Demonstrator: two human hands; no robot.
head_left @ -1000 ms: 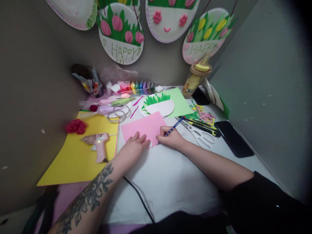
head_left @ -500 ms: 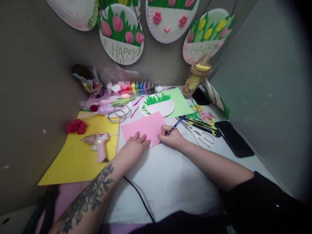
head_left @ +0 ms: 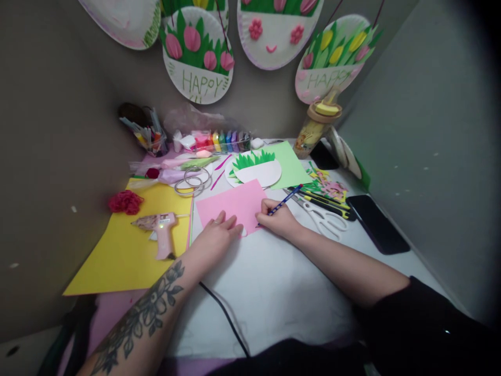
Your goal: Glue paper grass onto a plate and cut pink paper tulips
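Note:
A sheet of pink paper (head_left: pixel 235 201) lies on the white table top in front of me. My left hand (head_left: pixel 219 230) rests flat on its lower left part, fingers spread. Between the fingers of my right hand (head_left: pixel 276 218) is a blue patterned pencil (head_left: pixel 286 199), its tip down at the paper's lower right edge. A small whitish piece (head_left: pixel 243 232) shows at the paper's bottom edge, by my left fingertips. Just behind the sheet sits a paper plate (head_left: pixel 260 172) with green paper grass, partly overlapped by the pink sheet.
Left of my hands, a pink glue gun (head_left: pixel 165 235) lies on yellow paper (head_left: pixel 117 261), its black cord (head_left: pixel 225 313) running toward me. White scissors (head_left: pixel 323 216), cutters, paper scraps (head_left: pixel 331 185) and a phone (head_left: pixel 378 224) lie right. A tumbler (head_left: pixel 315 130) stands behind; decorated plates (head_left: pixel 198 78) hang above.
The pencil's upper end has tipped slightly to the right and lower, with my right hand shifting a little. My left hand stays on the pink paper. The whole view has shifted slightly.

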